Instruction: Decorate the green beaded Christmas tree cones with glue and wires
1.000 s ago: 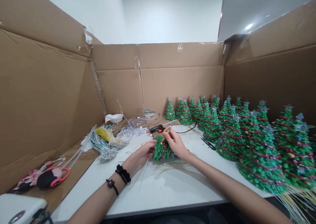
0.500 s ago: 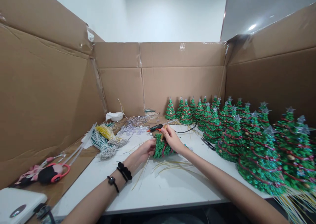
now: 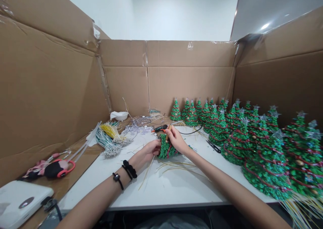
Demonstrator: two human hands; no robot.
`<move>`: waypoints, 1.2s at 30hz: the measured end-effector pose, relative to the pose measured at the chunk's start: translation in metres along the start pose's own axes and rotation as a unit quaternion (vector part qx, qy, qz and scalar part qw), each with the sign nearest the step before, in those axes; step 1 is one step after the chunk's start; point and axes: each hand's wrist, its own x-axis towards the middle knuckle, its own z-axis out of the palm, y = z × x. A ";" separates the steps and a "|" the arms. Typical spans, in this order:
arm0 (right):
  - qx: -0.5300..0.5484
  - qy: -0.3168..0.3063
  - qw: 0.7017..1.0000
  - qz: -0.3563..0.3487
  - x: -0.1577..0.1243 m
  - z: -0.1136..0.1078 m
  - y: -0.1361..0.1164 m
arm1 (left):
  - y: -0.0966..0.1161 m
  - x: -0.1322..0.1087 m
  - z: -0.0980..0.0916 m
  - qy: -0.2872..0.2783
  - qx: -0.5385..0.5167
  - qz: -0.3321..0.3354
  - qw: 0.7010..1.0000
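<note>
"What does the person have in hand?"

"A small green tree (image 3: 166, 149) sits tilted at mid-counter, not upright. The left hand (image 3: 151, 150) curves around its near side with the fingers spread. The right hand (image 3: 177, 140) comes over the top, and its fingers pinch a tan stick (image 3: 169, 129), so the top of the tree is partly hidden."

"What lies nearest?"

"Just beyond the hands, a hot glue gun (image 3: 159, 128) rests on the white counter (image 3: 161, 192), untouched, its black cord (image 3: 191, 132) trailing right. Loose straw-like strands (image 3: 178, 166) lie on the near side."

"And how many of each?"

"There are about twenty finished trees (image 3: 267, 165) to the right, crowded in rows. They overlap, so an exact count can't be told. One black-handled tool (image 3: 214, 146) lies in front of them. To the left are two bundles of strands, one yellow (image 3: 112, 131) and one green-and-white (image 3: 107, 144), with one tangle of silver wire (image 3: 141, 121) and one white bowl (image 3: 119, 116) farther off. At the near left sit one pink-and-black pouch (image 3: 59, 168) and one white case (image 3: 22, 198). Three cardboard walls (image 3: 189, 84) surround everything."
</note>
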 end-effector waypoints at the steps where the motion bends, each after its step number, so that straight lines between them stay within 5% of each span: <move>1: -0.004 -0.001 1.000 -0.003 0.000 0.000 -0.001 | -0.001 0.001 0.000 0.000 0.000 -0.002 1.000; 8: -0.002 -0.009 1.000 -0.014 -0.003 0.000 -0.007 | -0.001 0.000 0.000 -0.003 0.011 -0.015 1.000; 17: 0.212 0.104 0.968 0.088 -0.008 -0.001 -0.004 | -0.002 -0.009 -0.004 -0.018 0.032 0.017 0.999; 23: 0.198 0.043 0.976 0.073 -0.016 -0.005 -0.022 | -0.002 -0.013 -0.004 -0.021 0.047 0.007 0.999; 36: 0.106 0.104 0.988 0.035 -0.018 0.001 -0.020 | 0.003 -0.019 -0.002 -0.066 0.077 0.020 0.995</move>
